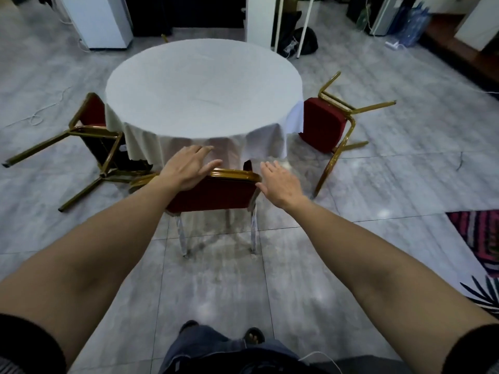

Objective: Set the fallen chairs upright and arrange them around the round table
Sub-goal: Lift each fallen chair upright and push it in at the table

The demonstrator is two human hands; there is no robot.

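Head view: the upright chair, red-padded with a gold top rail, stands on the tiled floor at the near edge of the round counter, its back toward the person and its front tucked toward the white cloth that hangs from the counter. The left hand rests on the left end of that top rail, fingers spread and fairly straight, the thumb lying along the rail; this grip is apart, not wrapped round the rail. The right hand is at the right end of the rail, fingers straight and apart, the thumb touching the rail's corner or just beside it; I cannot tell which. Left of the counter a fallen chair lies on its side, legs pointing away from the counter. Right of the counter another fallen chair lies tipped, its red seat just beside the cloth.
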